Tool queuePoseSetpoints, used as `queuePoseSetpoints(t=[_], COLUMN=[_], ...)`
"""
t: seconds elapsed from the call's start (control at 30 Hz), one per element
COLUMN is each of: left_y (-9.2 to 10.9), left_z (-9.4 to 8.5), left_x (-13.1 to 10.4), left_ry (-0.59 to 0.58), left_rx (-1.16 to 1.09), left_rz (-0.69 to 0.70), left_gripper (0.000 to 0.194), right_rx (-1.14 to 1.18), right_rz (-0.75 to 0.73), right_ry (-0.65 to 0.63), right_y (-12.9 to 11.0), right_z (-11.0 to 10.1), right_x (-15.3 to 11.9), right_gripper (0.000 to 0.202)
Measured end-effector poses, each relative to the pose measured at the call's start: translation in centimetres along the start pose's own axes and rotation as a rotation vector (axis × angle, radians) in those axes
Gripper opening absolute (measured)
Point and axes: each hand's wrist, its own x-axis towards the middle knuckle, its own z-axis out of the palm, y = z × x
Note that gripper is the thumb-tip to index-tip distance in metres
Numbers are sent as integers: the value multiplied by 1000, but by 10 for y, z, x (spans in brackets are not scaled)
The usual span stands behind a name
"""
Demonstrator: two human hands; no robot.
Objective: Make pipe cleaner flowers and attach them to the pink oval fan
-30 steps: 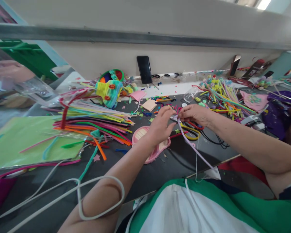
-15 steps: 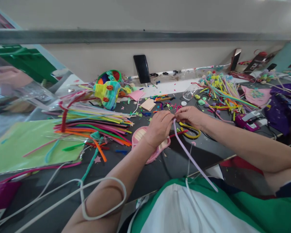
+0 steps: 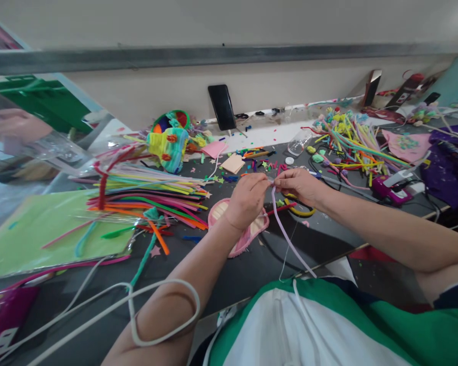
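A lilac pipe cleaner (image 3: 287,235) hangs from between my fingertips and runs down toward my shirt. My left hand (image 3: 249,199) and my right hand (image 3: 299,186) meet at its upper end, both with fingers pinched on it; the exact spot is partly hidden by the fingers. Beneath my left hand lies a pink fuzzy-edged piece (image 3: 239,247) with a pale striped middle, partly covered. A yellow loop (image 3: 303,213) and a red pipe cleaner rest on the dark table below my right hand.
Bundled pipe cleaners (image 3: 152,195) and a green sheet (image 3: 41,229) lie left. A phone (image 3: 222,108) leans on the wall. More pipe cleaners (image 3: 359,145) and a magenta glue gun (image 3: 391,190) are at right. A white cord (image 3: 164,341) loops over my left forearm.
The lower end of the lilac pipe cleaner has swung left and up, and the strip now curves more. My hands stay together, with my left hand shifted slightly left. The view has tilted a little.
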Motion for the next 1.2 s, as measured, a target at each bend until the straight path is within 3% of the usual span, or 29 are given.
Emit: queuePoseSetpoints(t=[0.27, 0.47, 0.63, 0.7, 0.77, 0.9, 1.0, 1.1, 1.2], left_y=[-2, -1, 0, -2, -6, -15, -19, -21, -21], left_z=[0, 0, -3, -6, -10, -22, -27, -30, -30], left_x=[-3, 0, 7, 11, 13, 16, 17, 16, 12], left_ry=[-118, -83, -305, -385, -452, -517, -540, -624, -709], left_rx=[78, -69, -219, -298, -421, -857, -1178, -1393, -1498], left_rz=[98, -51, -100, -190, -379, -836, -1071, -1150, -1108], left_gripper=[24, 17, 19, 17, 20, 40, 46, 33, 27], right_rx=[-96, -69, -197, -237, -276, -373, -470, -543, -609], right_rz=[132, 151, 163, 163, 162, 112, 57, -18, -79], right_ry=[-20, -77, -148, -158, -150, -145, -184, -254, -311], right_y=[-10, -12, -11, -12, -14, -22, -30, -39, -45], right_z=[1, 3, -6, -8, -8, -3, 4, 8, 8], right_x=[2, 0, -3, -3, -4, -4, -5, -6, -7], right_gripper=[16, 14, 16, 15, 15, 15, 14, 16, 18])
